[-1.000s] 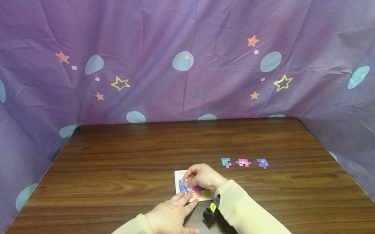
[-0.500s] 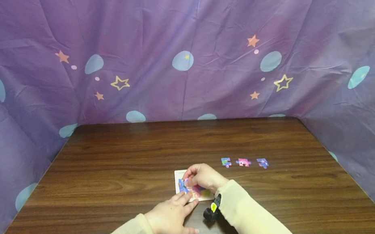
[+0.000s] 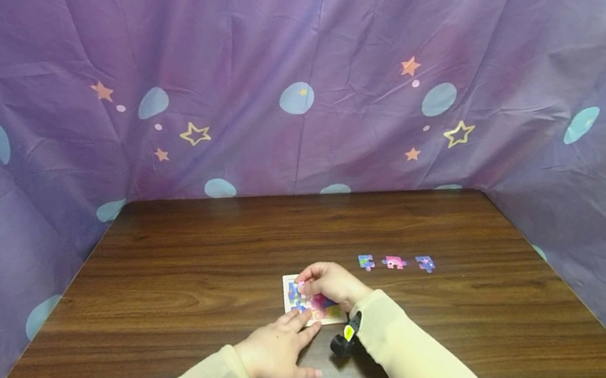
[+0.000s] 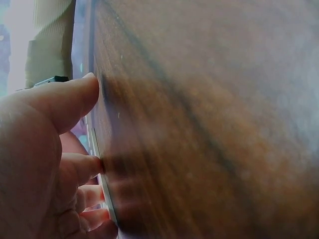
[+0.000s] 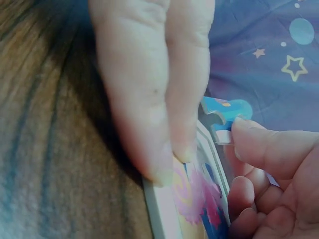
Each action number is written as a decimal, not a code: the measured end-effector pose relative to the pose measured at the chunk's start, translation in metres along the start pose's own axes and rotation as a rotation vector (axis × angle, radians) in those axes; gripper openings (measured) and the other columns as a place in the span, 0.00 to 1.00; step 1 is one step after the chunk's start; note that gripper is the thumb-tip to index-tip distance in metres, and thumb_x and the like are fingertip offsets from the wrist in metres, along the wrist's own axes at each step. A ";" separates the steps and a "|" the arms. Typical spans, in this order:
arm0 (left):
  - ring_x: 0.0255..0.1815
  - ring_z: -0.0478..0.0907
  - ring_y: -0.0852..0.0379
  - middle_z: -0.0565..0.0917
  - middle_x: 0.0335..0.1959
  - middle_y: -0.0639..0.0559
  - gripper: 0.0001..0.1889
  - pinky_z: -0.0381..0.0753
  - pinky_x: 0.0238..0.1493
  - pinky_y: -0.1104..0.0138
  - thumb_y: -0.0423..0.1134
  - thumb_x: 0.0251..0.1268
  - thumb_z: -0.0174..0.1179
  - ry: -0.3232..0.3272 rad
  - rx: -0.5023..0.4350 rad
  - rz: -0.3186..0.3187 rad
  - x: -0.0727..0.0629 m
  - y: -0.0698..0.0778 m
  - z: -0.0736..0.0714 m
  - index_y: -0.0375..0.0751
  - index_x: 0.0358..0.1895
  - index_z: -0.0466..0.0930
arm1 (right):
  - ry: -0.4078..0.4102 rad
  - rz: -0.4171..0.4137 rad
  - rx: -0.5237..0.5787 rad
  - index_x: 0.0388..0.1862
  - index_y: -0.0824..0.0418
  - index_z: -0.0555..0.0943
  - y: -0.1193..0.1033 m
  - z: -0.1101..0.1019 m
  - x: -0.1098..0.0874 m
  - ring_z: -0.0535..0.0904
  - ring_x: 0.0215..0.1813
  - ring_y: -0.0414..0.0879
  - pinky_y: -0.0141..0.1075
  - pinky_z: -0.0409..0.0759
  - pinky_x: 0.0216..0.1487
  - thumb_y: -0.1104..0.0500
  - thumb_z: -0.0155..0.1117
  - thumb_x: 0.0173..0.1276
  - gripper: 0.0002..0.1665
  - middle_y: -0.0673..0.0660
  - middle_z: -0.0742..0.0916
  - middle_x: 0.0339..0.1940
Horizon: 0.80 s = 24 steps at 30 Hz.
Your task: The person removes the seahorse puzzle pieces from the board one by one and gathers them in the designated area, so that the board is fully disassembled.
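A small jigsaw puzzle with a white frame (image 3: 325,322) lies on the table in front of me. My right hand (image 3: 335,284) pinches a blue puzzle piece (image 5: 225,115) between thumb and fingers over the upper left of the puzzle. In the right wrist view that piece stands tilted above the board, its lower edge partly hidden. The left hand (image 3: 279,353) lies flat, fingers spread, with its fingertips on the puzzle's near-left edge. Pink and yellow artwork (image 5: 194,199) shows on the board beside the left fingertips. My right hand covers the board's right part in the head view.
To the right of the board, three loose puzzle pieces lie in a row: a blue-green piece (image 3: 366,262), a pink piece (image 3: 394,262) and a blue piece (image 3: 425,263). Dark wooden table (image 3: 174,275) surrounds them. A purple star-patterned curtain (image 3: 240,93) hangs behind and at the sides.
The pinched piece has risen slightly, and more of the board's left side shows below it. My right wrist has shifted slightly; the left hand and loose pieces have stayed put.
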State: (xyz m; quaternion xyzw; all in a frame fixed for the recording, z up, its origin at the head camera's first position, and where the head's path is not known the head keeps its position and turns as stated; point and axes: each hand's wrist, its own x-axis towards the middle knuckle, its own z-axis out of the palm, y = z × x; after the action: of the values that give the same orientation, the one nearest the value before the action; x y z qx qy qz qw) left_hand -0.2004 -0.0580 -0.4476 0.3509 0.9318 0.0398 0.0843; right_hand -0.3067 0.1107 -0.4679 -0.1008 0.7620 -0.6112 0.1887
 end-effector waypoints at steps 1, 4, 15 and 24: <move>0.73 0.58 0.44 0.61 0.73 0.43 0.43 0.62 0.69 0.59 0.69 0.59 0.53 0.000 0.001 -0.001 0.000 0.000 0.000 0.46 0.72 0.64 | 0.003 -0.003 0.016 0.40 0.70 0.82 0.000 -0.001 0.000 0.74 0.26 0.38 0.28 0.70 0.25 0.69 0.67 0.56 0.11 0.48 0.82 0.25; 0.73 0.58 0.45 0.61 0.74 0.44 0.43 0.62 0.69 0.58 0.69 0.59 0.53 -0.004 0.003 -0.003 0.000 0.000 0.000 0.46 0.72 0.64 | 0.005 0.007 0.081 0.38 0.67 0.83 0.001 -0.005 0.001 0.74 0.26 0.39 0.29 0.70 0.26 0.69 0.66 0.57 0.09 0.47 0.83 0.25; 0.73 0.57 0.45 0.60 0.74 0.44 0.43 0.61 0.69 0.58 0.69 0.59 0.54 -0.010 -0.013 -0.009 0.000 0.000 -0.001 0.47 0.72 0.63 | 0.003 0.009 0.141 0.39 0.63 0.82 -0.002 -0.029 -0.003 0.72 0.27 0.39 0.31 0.68 0.29 0.67 0.66 0.59 0.08 0.47 0.82 0.25; 0.73 0.56 0.44 0.59 0.75 0.45 0.43 0.61 0.69 0.57 0.69 0.59 0.54 -0.020 -0.036 -0.008 0.000 0.001 -0.002 0.47 0.72 0.63 | 0.127 0.031 0.055 0.40 0.66 0.81 0.005 -0.071 -0.019 0.70 0.26 0.40 0.31 0.65 0.27 0.67 0.66 0.60 0.09 0.47 0.80 0.22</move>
State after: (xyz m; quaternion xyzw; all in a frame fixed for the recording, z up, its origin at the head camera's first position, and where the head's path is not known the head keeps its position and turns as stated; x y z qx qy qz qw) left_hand -0.2000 -0.0578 -0.4458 0.3460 0.9314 0.0530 0.0999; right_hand -0.3185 0.1820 -0.4568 -0.0449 0.7569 -0.6340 0.1520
